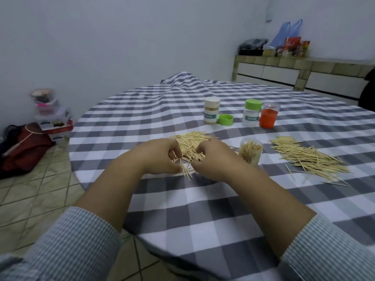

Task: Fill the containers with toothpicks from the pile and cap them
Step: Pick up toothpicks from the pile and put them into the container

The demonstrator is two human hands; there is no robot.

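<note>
A single wide-angle view was taken from the wearer's head, directed forward and downward across a round table point(203, 216) covered in checked cloth. The forearms were seen reaching away from the lens, with the left hand point(160, 157) and right hand point(213, 159) placed near the middle of the frame, fairly close. The wall and a tiled counter point(304, 63) were caught far behind. No second view was supplied.

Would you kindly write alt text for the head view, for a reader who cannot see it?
Both hands, left hand and right hand, pinch pale wooden toothpicks from the near pile on a grey-and-white checked tablecloth. An uncapped clear container of toothpicks stands right of them, before a second pile.
</note>
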